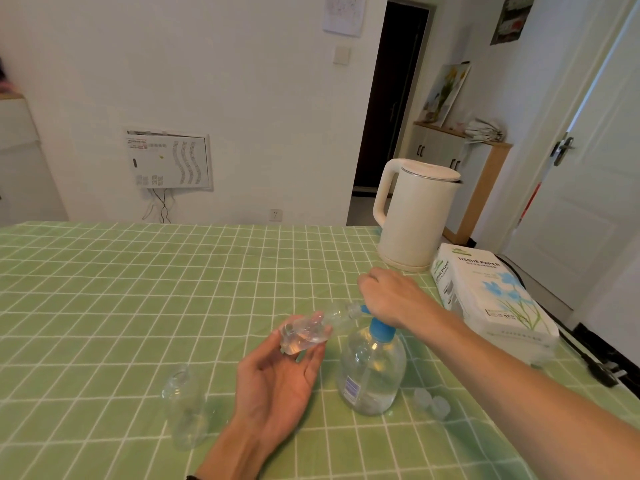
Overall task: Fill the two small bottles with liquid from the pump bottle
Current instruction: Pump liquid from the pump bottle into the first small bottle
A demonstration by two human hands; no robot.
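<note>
Upright on the green checked table [138, 289]: pump bottle [372, 368], clear, with liquid in its lower part and a blue pump [379, 329] on top.

Over the pump, right hand [391, 296], knuckles up, fingers curled down over the blue top, most of the top hidden beneath.

Just left of the pump's spout, small bottle [304, 332], tilted almost flat, mouth up at the spout, base toward the camera, some clear liquid pooled at the low end. Held at that end by left hand [277, 379], palm up, fingers half bent, thumb and fingertips round the bottle.

Farther left of pump bottle and a little nearer the camera, second small bottle [183, 407], standing uncapped, apart from both hands. Fill level not readable.

Just right of pump bottle's foot, two pale caps [431, 401], side by side on the cloth.

Behind pump bottle to the right, cream kettle [415, 216], handle leftward. Right of pump bottle and next to the kettle, tissue pack [491, 296], lying flat.
</note>
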